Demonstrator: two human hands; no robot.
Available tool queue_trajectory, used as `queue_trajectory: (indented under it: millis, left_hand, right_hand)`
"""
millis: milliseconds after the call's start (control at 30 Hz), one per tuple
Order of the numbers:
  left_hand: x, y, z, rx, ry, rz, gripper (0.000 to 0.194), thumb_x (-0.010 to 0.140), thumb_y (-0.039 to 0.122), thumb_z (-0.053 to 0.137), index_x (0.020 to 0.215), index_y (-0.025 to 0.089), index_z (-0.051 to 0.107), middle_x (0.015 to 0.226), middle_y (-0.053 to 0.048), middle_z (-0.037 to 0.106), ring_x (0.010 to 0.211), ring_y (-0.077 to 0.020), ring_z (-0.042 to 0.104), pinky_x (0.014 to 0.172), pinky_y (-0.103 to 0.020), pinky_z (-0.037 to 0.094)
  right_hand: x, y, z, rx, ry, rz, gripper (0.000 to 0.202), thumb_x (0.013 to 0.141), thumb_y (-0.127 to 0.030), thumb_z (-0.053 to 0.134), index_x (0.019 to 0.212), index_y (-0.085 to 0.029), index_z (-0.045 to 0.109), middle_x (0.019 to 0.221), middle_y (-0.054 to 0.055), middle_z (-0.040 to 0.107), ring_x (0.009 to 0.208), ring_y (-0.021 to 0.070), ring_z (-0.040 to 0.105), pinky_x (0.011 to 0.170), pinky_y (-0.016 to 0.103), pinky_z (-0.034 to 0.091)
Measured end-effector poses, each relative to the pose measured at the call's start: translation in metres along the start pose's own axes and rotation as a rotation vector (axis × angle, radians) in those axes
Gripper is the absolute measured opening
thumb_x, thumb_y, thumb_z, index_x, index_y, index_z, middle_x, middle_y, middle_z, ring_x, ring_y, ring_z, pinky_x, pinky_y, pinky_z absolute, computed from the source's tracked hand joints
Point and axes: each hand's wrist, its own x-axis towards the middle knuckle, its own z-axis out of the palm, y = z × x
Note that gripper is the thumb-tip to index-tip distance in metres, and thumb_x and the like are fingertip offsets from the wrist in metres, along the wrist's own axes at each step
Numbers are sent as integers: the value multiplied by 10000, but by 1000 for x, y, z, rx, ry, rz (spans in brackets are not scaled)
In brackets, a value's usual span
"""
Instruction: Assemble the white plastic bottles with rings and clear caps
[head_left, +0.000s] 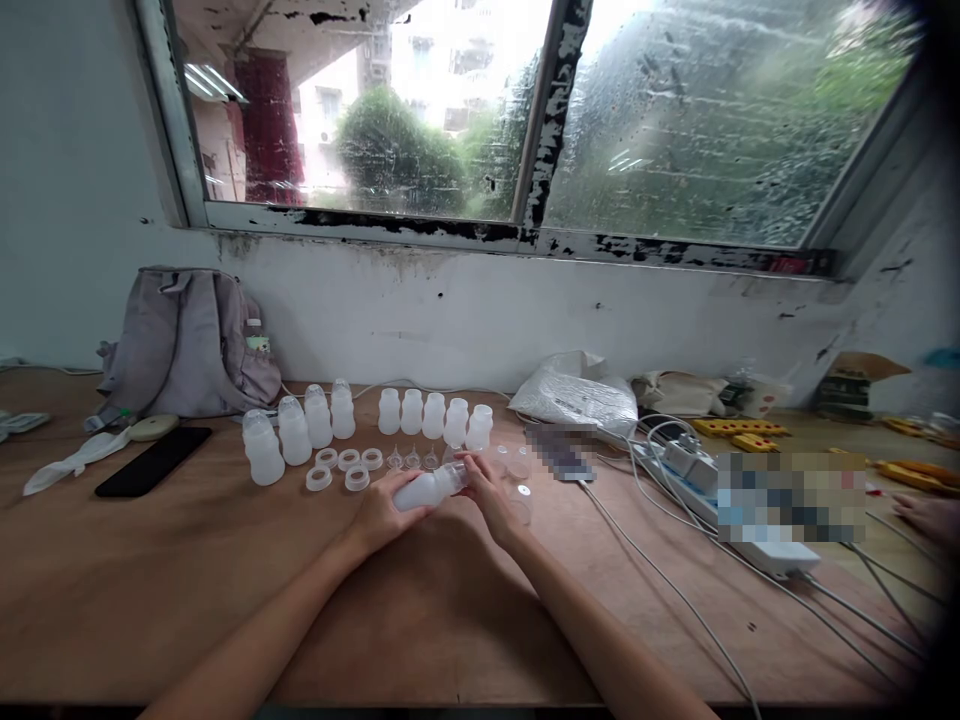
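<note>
My left hand [384,515] is wrapped round the body of a frosted white bottle [424,490], which lies tilted with its top to the right. The fingers of my right hand [486,490] close on the clear cap at its top end. Behind it stand several open frosted bottles [433,415] in a row. To the left are several capped bottles [262,450]. White rings [349,460] and clear nipples [412,458] lie between these and my hands. Clear caps [520,503] rest just right of my right hand.
A grey backpack [180,340] and a black phone [154,462] are at the left. Toward the right lie a silvery bag [577,392], a phone [561,455] on a cable and a white power strip [772,552]. Another person's hand [926,515] shows at the right edge.
</note>
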Motion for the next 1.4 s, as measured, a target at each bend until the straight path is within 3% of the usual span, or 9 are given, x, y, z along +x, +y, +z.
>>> queue_trajectory:
  millis: [267,400,533,867,1033,1133,1267,1400]
  left_hand:
    - [-5,10,2,-37,-53,19,465,575,374,689,992,189,601,939,-61,619,850,-216,568,774,-339,455]
    - [-9,22,7,-46,-23,0,427,591,348,676,982,195,595,882,-53,608,799,-205,567,722,-319,466]
    - [-15,32,8,8,-42,67,404,625,317,642,1005,199,577,889,-56,592,797,-204,558,727,-319,460]
    - [-18,30,9,94,-55,118,417,683,320,581,1076,205,504,970,-72,567,866,-215,549,770,-318,445]
    - [-12,26,11,63,-124,47,421,745,335,514,1141,217,435,1071,-76,543,948,-226,526,812,-338,421]
    - [-10,26,13,4,-156,-1,415,780,358,473,1164,217,408,1108,-76,536,988,-227,510,841,-342,402]
    - [-10,20,14,-91,-154,-43,472,807,350,439,1244,220,317,1259,-74,426,1144,-226,396,957,-355,306]
    - [-7,7,15,-185,-73,-94,480,806,326,456,1243,218,291,1309,-81,346,1211,-217,303,1013,-370,221]
  right_hand:
    - [-18,13,11,-154,162,-129,212,793,-427,419,809,-239,515,774,18,515,734,180,461,647,281,377]
    - [-25,13,15,-179,286,-217,176,794,-401,424,797,-248,512,721,14,515,676,185,453,617,280,347]
    - [-28,12,18,-202,352,-239,178,793,-393,428,778,-234,507,682,11,511,618,173,434,568,268,324]
    - [-27,9,20,-236,318,-209,196,813,-401,394,849,-236,493,705,9,481,626,162,434,571,276,341]
    - [-12,-7,11,-204,90,-112,244,773,-413,476,948,-245,499,762,10,524,680,166,475,607,284,391]
    - [-4,-15,4,-92,17,-19,302,747,-436,507,981,-248,476,774,15,535,698,168,501,564,275,428]
    - [-3,-16,-1,36,1,11,318,764,-467,469,978,-232,468,895,35,532,695,151,545,559,277,469]
    - [-5,-12,2,15,7,25,328,761,-465,475,977,-219,456,916,37,528,619,128,571,532,276,478]
